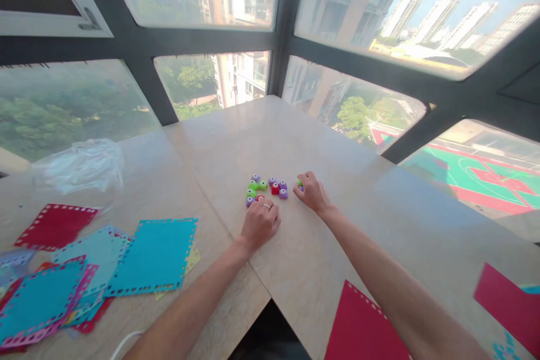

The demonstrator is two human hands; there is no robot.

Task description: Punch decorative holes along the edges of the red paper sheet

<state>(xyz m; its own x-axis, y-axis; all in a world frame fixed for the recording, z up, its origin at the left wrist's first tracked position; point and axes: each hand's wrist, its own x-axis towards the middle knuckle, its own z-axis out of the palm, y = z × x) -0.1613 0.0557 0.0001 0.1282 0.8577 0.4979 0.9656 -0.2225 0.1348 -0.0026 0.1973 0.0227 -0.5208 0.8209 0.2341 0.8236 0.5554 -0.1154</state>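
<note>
Small purple, green and red pieces, each with a white, eye-like spot, lie on the pale stone ledge. A left cluster includes a green piece (262, 185); a group to its right includes a red piece (275, 188) and a purple piece (283, 194). My left hand (259, 224), a ring on one finger, is closed at the near edge of the left cluster, partly covering another red piece (260, 198). To the right, my right hand (313, 193) has its fingers closed round a green piece (300, 183), with some purple beside it; the fingers hide most of both.
Blue felt sheets (154, 256) with punched edges overlap other coloured sheets at the left. Behind them sits a clear bag (80, 169) of white strands. Red sheets (358, 326) lie at the near right. Windows with dark frames (276, 67) border the ledge.
</note>
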